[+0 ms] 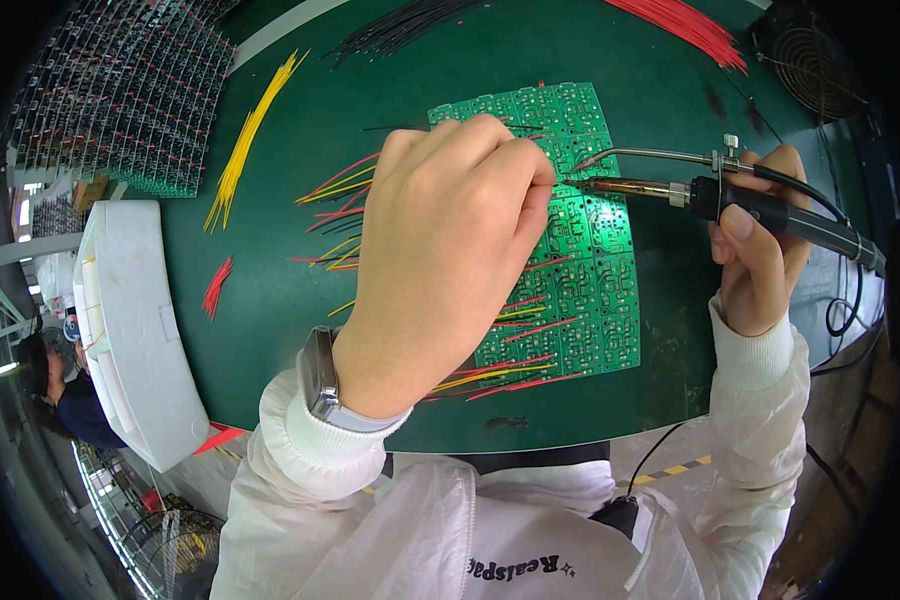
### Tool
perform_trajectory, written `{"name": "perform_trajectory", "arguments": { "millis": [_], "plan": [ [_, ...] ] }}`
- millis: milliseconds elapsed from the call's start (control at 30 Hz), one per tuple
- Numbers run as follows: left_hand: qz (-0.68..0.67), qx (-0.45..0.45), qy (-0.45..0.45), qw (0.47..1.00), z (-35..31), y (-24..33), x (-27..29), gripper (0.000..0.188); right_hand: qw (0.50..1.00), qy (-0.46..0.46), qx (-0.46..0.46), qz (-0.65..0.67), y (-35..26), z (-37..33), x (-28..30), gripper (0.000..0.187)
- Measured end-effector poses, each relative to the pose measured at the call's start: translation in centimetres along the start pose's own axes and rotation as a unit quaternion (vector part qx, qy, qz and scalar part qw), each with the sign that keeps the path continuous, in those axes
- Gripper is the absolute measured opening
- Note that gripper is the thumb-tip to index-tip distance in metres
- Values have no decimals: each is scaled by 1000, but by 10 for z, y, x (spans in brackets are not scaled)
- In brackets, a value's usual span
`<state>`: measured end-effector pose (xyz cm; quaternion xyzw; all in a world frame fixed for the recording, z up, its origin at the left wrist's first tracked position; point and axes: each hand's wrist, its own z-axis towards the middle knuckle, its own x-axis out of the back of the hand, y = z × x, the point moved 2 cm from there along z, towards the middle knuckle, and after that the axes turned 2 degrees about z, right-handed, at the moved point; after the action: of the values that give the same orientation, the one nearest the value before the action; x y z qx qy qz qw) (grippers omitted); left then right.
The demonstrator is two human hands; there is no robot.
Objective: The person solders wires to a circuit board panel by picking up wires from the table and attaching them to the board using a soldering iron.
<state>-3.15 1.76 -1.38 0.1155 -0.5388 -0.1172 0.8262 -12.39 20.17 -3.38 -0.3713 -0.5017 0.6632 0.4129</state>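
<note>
A green panel of joined circuit boards [610,330] lies on the table, with several red, yellow and black wires [500,378] sticking out from it. My left hand [450,230] is over the panel, its thumb and fingers pinched together close to the board. Whatever is between those fingertips is hidden behind the hand. In my right hand [760,250] is a soldering iron [635,188], held by its black handle, with a thin metal solder feed tube [660,154] clamped above it. The iron's tip and the tube's end meet at the board, just right of my left fingertips.
On the green table [270,300] lie bundles of yellow wires [250,145], short red wires [217,287], black wires [400,30] and long red wires [685,30]. A white foam tray [145,330] stands left, stacked boards [120,95] far left, a round fan [812,65] far right.
</note>
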Motion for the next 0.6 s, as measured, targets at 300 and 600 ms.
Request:
{"name": "perform_trajectory", "arguments": {
  "millis": [300,600],
  "plan": [
    [-4,3,-1,1000,1,0,0,11,1000,-9,6,-6,4,1,3,24],
    [-2,2,0,1000,1,0,0,11,1000,-10,9,-8,5,0,4,25]
  ]
}}
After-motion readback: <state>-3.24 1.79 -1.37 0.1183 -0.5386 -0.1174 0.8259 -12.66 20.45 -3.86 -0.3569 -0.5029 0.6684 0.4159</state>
